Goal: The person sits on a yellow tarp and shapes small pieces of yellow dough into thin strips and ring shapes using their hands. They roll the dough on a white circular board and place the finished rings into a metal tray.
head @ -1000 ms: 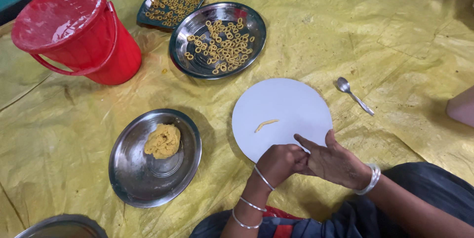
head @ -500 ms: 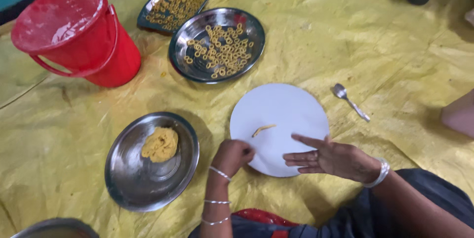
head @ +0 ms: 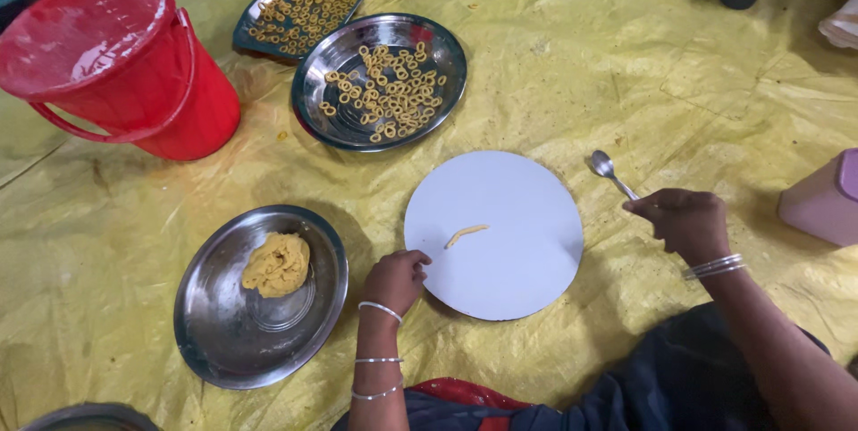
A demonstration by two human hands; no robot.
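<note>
On the yellow sheet [head: 572, 65], the right hand [head: 684, 221] pinched the stiff, light spoon [head: 610, 172] by its handle; the left hand [head: 394, 277], loosely curled, held nothing.

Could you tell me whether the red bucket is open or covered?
Covered: a red lid sits flat over the top of the red bucket, hiding what is inside, and its handle hangs down at the side.

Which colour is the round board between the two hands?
The board is plain white, lying on the yellow sheet; the head view shows it clearly.
</note>
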